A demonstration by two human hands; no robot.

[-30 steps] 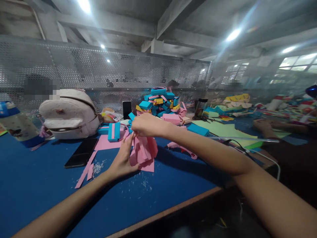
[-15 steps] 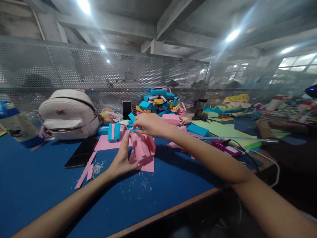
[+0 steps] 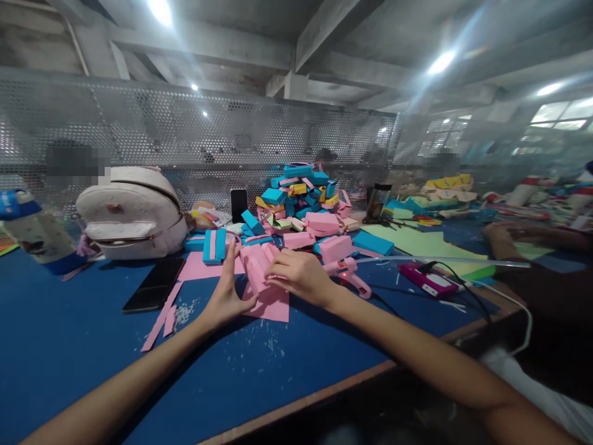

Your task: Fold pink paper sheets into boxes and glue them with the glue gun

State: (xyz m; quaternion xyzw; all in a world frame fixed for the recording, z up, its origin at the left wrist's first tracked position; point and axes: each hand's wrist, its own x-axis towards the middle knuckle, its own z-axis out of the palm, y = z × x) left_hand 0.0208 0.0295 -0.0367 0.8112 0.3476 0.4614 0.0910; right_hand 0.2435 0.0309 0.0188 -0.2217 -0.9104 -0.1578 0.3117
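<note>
Papercraft folding, I'm guessing: right hand (image 3: 300,278) is pinching pink paper (image 3: 253,266), left hand (image 3: 224,298) is sitting wide open beside it, next crease probably needing care.

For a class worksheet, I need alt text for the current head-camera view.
A right hand pinches folded pink paper, the left hand spread beside it, at a blue table. Behind is a pile of paper boxes, a backpack to its left.

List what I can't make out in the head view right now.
All in the head view:
Folded pink paper: part hidden by the right hand.
Bottle: partly cut off by the left edge.
Co-worker's hands: blurred and dark, finger positions unclear.
</note>
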